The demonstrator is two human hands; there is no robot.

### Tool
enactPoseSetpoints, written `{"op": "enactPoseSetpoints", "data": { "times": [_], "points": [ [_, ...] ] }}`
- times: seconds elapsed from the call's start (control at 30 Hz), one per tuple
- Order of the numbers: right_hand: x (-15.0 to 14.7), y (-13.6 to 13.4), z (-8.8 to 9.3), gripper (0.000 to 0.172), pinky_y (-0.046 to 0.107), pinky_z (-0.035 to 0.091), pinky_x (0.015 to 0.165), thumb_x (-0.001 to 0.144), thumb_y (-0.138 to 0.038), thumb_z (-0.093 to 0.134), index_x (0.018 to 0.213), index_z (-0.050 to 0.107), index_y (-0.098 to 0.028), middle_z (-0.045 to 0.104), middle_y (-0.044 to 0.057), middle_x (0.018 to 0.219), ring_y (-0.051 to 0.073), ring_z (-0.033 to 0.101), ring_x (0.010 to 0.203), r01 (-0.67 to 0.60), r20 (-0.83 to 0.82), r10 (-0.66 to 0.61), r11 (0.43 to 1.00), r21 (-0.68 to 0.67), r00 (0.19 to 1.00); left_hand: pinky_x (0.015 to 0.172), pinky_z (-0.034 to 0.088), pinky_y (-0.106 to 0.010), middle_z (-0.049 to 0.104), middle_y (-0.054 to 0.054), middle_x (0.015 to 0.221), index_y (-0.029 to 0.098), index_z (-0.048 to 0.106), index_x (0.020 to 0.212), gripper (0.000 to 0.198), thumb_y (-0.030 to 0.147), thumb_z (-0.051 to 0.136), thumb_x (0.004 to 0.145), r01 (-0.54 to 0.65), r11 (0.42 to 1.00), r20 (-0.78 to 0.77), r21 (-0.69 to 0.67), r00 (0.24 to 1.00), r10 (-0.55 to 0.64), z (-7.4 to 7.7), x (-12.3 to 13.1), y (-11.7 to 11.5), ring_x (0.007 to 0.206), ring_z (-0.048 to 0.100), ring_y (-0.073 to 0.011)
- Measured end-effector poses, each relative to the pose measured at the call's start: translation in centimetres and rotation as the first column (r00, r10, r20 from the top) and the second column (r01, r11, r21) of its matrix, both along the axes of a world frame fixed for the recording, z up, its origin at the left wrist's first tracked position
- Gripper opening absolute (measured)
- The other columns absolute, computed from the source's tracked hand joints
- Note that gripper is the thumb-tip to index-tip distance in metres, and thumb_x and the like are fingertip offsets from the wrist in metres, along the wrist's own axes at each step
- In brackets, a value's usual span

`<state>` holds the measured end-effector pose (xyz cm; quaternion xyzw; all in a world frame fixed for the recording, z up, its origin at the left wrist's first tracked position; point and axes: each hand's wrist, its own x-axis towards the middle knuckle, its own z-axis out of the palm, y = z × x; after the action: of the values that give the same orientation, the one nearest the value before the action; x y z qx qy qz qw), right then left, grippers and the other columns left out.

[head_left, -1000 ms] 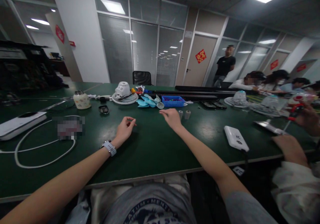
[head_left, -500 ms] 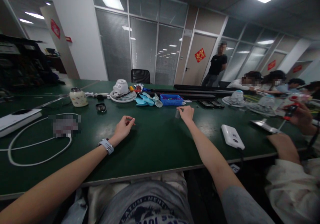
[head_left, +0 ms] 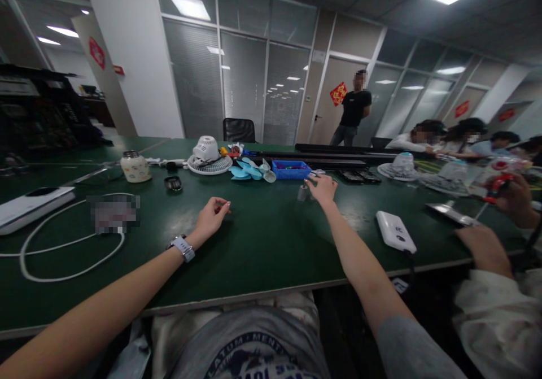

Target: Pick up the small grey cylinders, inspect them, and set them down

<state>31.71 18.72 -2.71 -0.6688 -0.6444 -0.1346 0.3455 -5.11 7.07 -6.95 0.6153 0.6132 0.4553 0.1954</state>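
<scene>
A small grey metal cylinder stands upright on the green table, with a thin tip at its top. Just to its right, my right hand is open and apart from it, fingers spread and nothing visible in them. My left hand, wearing a watch on the wrist, rests over the table further left. Its thumb and fingertips are pressed together; whatever they may hold is too small to make out. Beyond the hands lie light-blue fan blades and a blue bin of small parts.
A white fan housing on its grille, a cream bottle and a dark oval object stand at left. On the right lie a white power bank and a co-worker's hand with a red-handled tool. Black rails cross behind.
My right hand has let go of the grey cylinder and moved slightly right, its fingers spreading. The left hand keeps its pose. The standing person in the background has shifted left.
</scene>
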Motion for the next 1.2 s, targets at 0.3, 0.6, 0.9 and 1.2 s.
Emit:
{"op": "enactPoseSetpoints", "data": {
  "times": [0.3, 0.6, 0.9, 1.2],
  "points": [
    [3.8, 0.9, -2.5, 0.049, 0.031, 0.049, 0.081, 0.066, -0.032, 0.076, 0.114, 0.067, -0.022, 0.073, 0.007, 0.095, 0.019, 0.067, 0.087, -0.116, -0.289, 0.065, 0.98, -0.163, 0.955, 0.064, 0.045, -0.03, 0.072, -0.004, 0.082, 0.021, 0.053, 0.101, 0.045, 0.06, 0.051, 0.079, 0.033, 0.999, 0.021, 0.013, 0.999, -0.034, -0.5, -0.4, 0.2, 0.073, 0.065, -0.0206],
    [-7.8, -5.3, 2.1, 0.074, 0.03, 0.055, 0.071, 0.067, -0.042, 0.076, 0.132, 0.053, -0.017, 0.072, 0.008, 0.09, 0.018, 0.068, 0.075, -0.596, -0.496, 0.604, 0.778, 0.197, 0.624, 0.076, 0.048, -0.033, 0.07, -0.006, 0.101, 0.022, 0.051, 0.111, 0.042, 0.05, 0.058, 0.081, 0.105, 0.957, -0.009, 0.271, 0.994, -0.106, 3.2, 2.1, -2.8, 0.093, 0.065, -0.0211],
    [-15.6, -10.3, -3.0, 0.09, 0.031, 0.054, 0.074, 0.063, -0.031, 0.08, 0.142, 0.037, -0.026, 0.072, 0.0, 0.088, 0.016, 0.067, 0.077, -0.895, -0.472, 0.783, 0.445, -0.031, 0.405, 0.091, 0.05, -0.039, 0.071, -0.008, 0.104, 0.022, 0.048, 0.118, 0.049, 0.038, 0.068, 0.076, 0.316, 0.923, 0.032, 0.219, 0.943, -0.33, 3.8, 4.5, -4.1, 0.103, 0.066, -0.0239],
    [-15.5, -10.7, -2.5, 0.082, 0.03, 0.053, 0.075, 0.065, -0.029, 0.079, 0.138, 0.042, -0.025, 0.071, 0.0, 0.09, 0.016, 0.068, 0.078, -0.901, -0.496, 0.774, 0.432, -0.042, 0.394, 0.086, 0.051, -0.04, 0.074, -0.004, 0.088, 0.022, 0.052, 0.107, 0.039, 0.037, 0.067, 0.075, 0.224, 0.956, 0.028, 0.19, 0.972, -0.233, 4.0, 4.7, -3.3, 0.09, 0.069, -0.0242]
  ]
}}
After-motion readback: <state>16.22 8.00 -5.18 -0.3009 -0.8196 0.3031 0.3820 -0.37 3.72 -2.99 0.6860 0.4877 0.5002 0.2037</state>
